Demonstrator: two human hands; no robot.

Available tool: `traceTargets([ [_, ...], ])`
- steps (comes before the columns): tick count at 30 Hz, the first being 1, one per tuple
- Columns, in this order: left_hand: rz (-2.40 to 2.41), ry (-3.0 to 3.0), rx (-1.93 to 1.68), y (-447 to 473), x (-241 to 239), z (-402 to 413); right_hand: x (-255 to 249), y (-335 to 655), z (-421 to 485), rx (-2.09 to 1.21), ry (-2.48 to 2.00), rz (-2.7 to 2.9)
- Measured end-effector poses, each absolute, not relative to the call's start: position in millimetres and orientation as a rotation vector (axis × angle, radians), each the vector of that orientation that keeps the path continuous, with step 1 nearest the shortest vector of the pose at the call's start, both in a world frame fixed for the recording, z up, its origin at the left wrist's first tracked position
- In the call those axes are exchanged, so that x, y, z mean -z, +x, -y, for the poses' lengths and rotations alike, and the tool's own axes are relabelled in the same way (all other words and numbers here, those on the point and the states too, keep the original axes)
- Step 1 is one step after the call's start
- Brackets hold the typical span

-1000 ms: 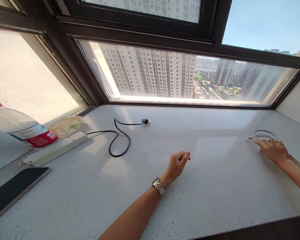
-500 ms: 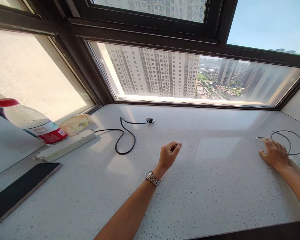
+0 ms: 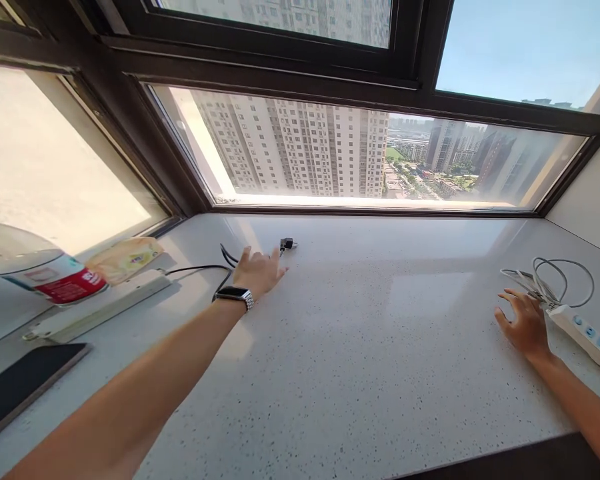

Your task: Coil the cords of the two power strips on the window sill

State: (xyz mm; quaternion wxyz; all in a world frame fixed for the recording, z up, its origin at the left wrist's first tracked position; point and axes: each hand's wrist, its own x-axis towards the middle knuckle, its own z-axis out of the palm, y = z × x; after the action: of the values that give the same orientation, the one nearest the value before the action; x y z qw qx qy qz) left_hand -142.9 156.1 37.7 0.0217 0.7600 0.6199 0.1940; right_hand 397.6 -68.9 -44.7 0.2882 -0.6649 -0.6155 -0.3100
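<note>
The left hand lies over the black cable with its grip apart, fingers spread toward the plug, not closed on anything. The right hand, grip also apart and holding nothing, rests just beside the white cable and a white power strip. All lie on the speckled tabletop; a bottle lies far left.

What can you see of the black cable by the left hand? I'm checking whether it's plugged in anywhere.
The thin black rubbery cable lies slack and curved on the speckled white stone sill. One end runs to the white power strip on the left; the other ends in a small dark plug lying loose near the window. The open left hand covers its middle loop; whether it touches is unclear.
</note>
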Motion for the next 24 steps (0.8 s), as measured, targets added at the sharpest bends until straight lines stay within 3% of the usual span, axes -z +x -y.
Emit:
traceTargets([
  [5, -1.811, 1.915, -0.821, -99, -9, -149, 45, 332, 48, 0.342, -1.707, 1.574],
  [12, -1.080, 1.754, -0.846, 26, 19, -67, 38, 194, 5, -0.671, -1.419, 1.472],
  [19, -0.713, 1.425, -0.959, 68, 26, -9, 28, 165, 0, -1.027, -1.018, 0.780],
  [24, -0.952, 1.640, -1.449, 47, 18, -9, 11, 187, 12, -1.044, -0.831, 0.723],
])
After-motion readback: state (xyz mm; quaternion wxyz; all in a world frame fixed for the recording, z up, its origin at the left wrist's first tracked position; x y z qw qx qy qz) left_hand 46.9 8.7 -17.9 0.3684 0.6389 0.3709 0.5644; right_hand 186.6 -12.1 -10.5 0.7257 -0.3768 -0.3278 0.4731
